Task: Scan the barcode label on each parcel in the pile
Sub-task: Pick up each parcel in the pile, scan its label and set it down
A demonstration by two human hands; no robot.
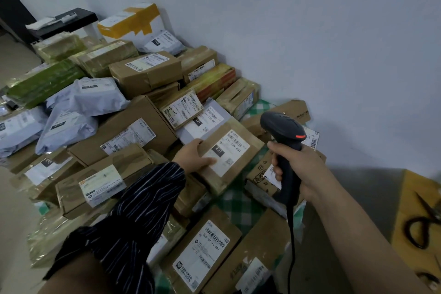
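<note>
Grips a brown parcel (216,182) in the middle of the pile with the left hand (193,156), fingers curled over its left edge and thumb laid across the near corner of its white barcode label (229,154). Holds a dark handheld scanner (285,136) in the right hand (296,167), fingers clenched round the handle, head tipped toward the far left, just right of the parcel and clear of it. Trails a black cable (291,246) down from the handle toward the near edge. Parcel tilted, propped on other boxes over a green checked cloth (238,200). More brown cartons and grey mailer bags (86,98) heaped left and far, against a white wall (334,43). Black scissors (422,224) on yellow card at the near right.
</note>
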